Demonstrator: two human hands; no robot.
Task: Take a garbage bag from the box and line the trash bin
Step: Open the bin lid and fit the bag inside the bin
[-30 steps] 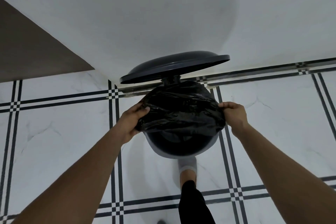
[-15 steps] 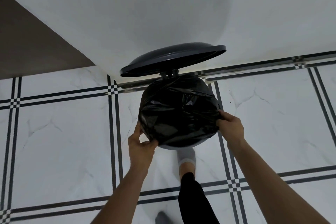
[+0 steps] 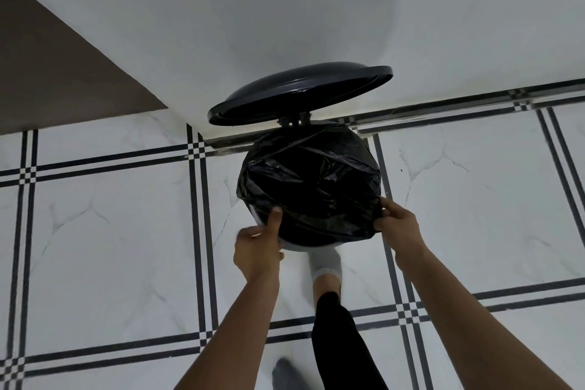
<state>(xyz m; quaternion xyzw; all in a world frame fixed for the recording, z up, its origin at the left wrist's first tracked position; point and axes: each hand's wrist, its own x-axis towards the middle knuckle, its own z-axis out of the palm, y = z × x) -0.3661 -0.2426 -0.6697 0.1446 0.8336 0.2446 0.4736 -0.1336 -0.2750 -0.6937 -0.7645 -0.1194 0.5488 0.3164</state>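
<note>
Black garbage bag (image 3: 311, 187) is covering the whole mouth of the trash bin (image 3: 296, 246), so only a pale sliver of near rim is showing; bin's inside and body are hidden. Left hand (image 3: 258, 250) fingers are tucking out of sight under the bag's edge. Foot in a white sock (image 3: 326, 266) is partly hiding beneath the bin. Both forearms are running off the bottom edge. Blurry grey shape (image 3: 286, 374) near the bottom: cannot tell what.
</note>
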